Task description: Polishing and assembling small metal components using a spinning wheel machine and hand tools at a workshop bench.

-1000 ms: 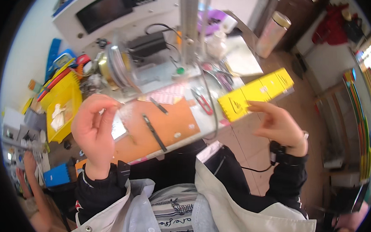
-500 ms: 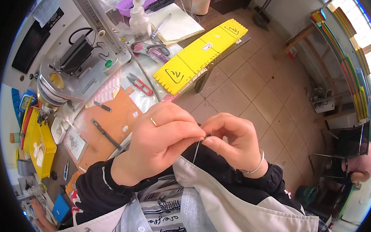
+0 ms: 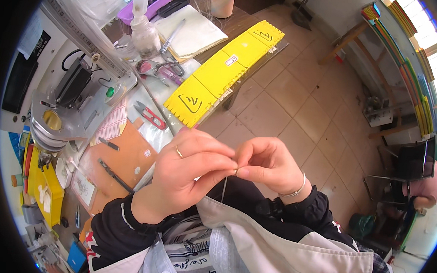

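Note:
Close in front of my body, my left hand (image 3: 179, 171) is closed in a pinch, thumb against forefinger, with a ring on one finger. Its fingertips meet those of my right hand (image 3: 271, 166), which is also pinched and wears a bangle at the wrist. A thin pale strand (image 3: 224, 188), thread or wire, hangs from beneath the left fingertips. Something tiny and dark (image 3: 236, 171) shows where the two pinches touch; its kind cannot be made out. Left of the hands, red-handled thread snips (image 3: 150, 115) lie on the bench, away from both hands.
A long yellow board (image 3: 222, 70) lies along the bench edge. An orange mat (image 3: 118, 163) carries a dark slim tool (image 3: 115, 175). A metal machine (image 3: 56, 113) stands at the left, near a yellow bin (image 3: 52, 197). Another person (image 3: 428, 187) sits at far right.
The view has shifted, so the bench items sit further left. My hands remain together; the right forefinger and thumb now close more tightly at the shared pinch.

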Demonstrator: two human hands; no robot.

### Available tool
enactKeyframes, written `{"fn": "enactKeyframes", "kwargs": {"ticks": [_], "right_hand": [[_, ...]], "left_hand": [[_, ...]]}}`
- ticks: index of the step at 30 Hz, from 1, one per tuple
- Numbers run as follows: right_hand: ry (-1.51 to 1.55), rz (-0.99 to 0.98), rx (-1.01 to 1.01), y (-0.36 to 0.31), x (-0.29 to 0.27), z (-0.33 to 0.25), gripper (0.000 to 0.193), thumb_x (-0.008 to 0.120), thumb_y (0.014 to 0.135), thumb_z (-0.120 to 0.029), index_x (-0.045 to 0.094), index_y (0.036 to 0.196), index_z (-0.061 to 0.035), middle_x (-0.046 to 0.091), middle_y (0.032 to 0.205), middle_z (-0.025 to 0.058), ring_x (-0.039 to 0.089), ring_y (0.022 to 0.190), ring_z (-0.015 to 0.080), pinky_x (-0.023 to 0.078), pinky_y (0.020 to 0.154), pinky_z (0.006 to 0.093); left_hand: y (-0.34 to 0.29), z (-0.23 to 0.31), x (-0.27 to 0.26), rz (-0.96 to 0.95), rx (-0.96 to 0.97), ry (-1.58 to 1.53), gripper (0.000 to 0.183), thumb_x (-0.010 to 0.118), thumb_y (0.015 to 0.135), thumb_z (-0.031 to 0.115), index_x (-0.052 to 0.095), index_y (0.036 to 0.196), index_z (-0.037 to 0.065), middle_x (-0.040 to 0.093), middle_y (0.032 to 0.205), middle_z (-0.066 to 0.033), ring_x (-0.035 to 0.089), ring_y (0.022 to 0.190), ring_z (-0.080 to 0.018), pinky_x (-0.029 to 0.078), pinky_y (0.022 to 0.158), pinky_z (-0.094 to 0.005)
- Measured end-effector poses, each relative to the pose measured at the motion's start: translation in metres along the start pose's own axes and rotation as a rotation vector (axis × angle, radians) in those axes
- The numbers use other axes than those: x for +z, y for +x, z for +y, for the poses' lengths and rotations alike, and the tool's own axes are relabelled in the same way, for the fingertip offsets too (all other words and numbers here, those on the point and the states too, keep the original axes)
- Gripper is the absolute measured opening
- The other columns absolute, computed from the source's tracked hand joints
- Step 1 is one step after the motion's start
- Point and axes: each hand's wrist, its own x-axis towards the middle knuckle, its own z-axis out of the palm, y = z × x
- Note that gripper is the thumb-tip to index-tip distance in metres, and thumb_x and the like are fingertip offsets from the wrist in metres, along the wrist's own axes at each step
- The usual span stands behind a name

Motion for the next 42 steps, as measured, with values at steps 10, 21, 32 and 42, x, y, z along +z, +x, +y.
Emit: {"fn": "enactKeyframes", "kwargs": {"ticks": [10,21,32,42], "right_hand": [[-0.386,0.717,-0.425,0.048,-0.107,-0.038,0.008,0.066,0.095,-0.013,0.065,0.097,-0.0047,0.055,0.073,-0.0071,0.043,0.059,0.0004,0.032,0.052,0.0166],[-0.341,0.626,-0.131,0.113,-0.115,-0.008,0.012,0.065,0.096,-0.016,0.063,0.096,-0.0039,0.052,0.075,-0.0068,0.036,0.060,0.0011,0.029,0.052,0.0175],[-0.443,0.665,-0.052,0.125,-0.116,-0.008,0.013,0.065,0.096,-0.019,0.064,0.092,-0.0062,0.051,0.075,-0.0084,0.036,0.062,0.0006,0.027,0.053,0.0180],[-1.189,0.845,-0.494,0.123,-0.118,0.028,0.009,0.071,0.084,-0.006,0.063,0.086,-0.0037,0.059,0.075,0.0040,0.048,0.057,0.0108,0.040,0.055,0.0260]], "left_hand": [[0.009,-0.079,-0.005,-0.097,-0.228,0.575,0.040,0.063,0.086,0.003,0.059,0.126,-0.002,0.058,0.132,-0.0205,0.050,0.130,-0.0381,0.042,0.106,-0.0432],[0.011,-0.083,-0.005,-0.139,-0.297,0.515,0.033,0.060,0.087,0.001,0.065,0.120,0.000,0.061,0.128,-0.0207,0.054,0.125,-0.0366,0.045,0.104,-0.0421],[0.013,-0.084,-0.009,-0.177,-0.303,0.512,0.034,0.061,0.086,0.003,0.064,0.119,-0.002,0.061,0.128,-0.0208,0.054,0.126,-0.0364,0.046,0.103,-0.0410],[0.017,-0.081,-0.008,-0.179,-0.345,0.495,0.034,0.061,0.085,0.001,0.065,0.120,-0.001,0.060,0.130,-0.0208,0.053,0.127,-0.0371,0.045,0.104,-0.0422]]}}
